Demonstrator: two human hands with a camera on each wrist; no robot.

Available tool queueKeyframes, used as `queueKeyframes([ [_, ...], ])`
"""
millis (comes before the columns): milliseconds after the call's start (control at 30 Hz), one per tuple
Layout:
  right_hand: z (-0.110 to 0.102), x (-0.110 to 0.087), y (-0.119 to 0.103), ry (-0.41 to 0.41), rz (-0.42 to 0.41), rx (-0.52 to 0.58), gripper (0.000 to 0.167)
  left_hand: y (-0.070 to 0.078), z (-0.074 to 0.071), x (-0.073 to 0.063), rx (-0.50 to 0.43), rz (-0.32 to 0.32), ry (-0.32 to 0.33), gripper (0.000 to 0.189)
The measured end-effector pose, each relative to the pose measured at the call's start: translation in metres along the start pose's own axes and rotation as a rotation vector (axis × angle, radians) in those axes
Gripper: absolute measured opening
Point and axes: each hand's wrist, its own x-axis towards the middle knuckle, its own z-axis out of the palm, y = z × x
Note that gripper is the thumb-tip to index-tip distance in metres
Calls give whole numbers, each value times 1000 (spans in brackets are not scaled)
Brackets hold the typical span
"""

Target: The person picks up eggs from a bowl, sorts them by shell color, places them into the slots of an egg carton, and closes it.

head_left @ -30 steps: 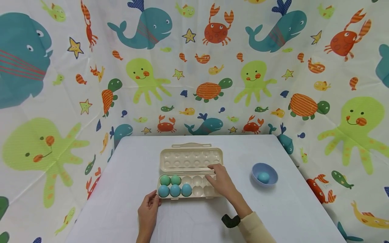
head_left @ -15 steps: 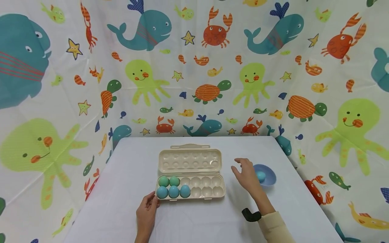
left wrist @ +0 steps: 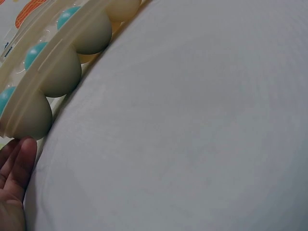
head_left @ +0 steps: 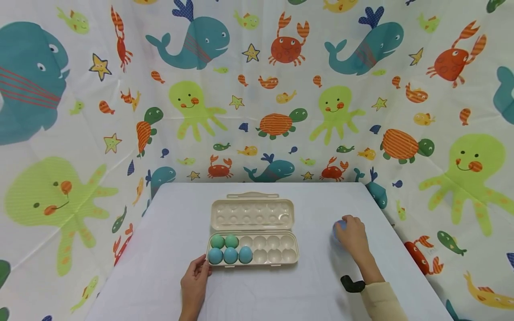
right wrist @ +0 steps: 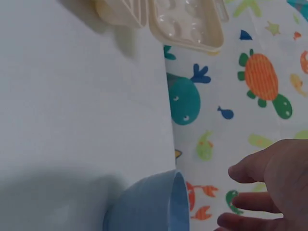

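Head view: egg carton (head_left: 253, 243) open at centre of white table (head_left: 168, 249), lid (head_left: 253, 214) folded back toward far edge. Five eggs in left end of tray: two green eggs (head_left: 225, 241) in far row, three blue eggs (head_left: 230, 255) in near row; other cups bare. Left hand (head_left: 195, 285) resting on table at near left corner of tray, fingers relaxed and straight, fingertips touching tray edge. Right hand (head_left: 351, 236) well to right of carton, lowered over blue bowl (head_left: 336, 228), hiding most of it; bowl contents not visible, so grasp impossible to tell from above.

Left wrist view: fingertips (left wrist: 21, 154) just under tray rim, undersides of cups (left wrist: 62, 74) in a row above.

Right wrist view: fingers (right wrist: 269, 185) loosely curled and slightly spread over bowl rim (right wrist: 178, 202), nothing visibly pinched. Sea-creature printed cloth (head_left: 257, 89) behind and beside table.
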Motion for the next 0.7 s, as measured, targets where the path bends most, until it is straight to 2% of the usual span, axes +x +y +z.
queueKeyframes([
  [333, 4, 4, 27, -67, 57, -90, 50, 2, 0, -2, 14, -24, -10, 30],
  [533, 11, 9, 38, -107, 42, -152, 49, 2, 0, -3, -2, -26, -12, 30],
  [700, 13, 12, 40, -122, 46, -152, 49, 2, 0, -2, -4, -17, -9, 30],
])
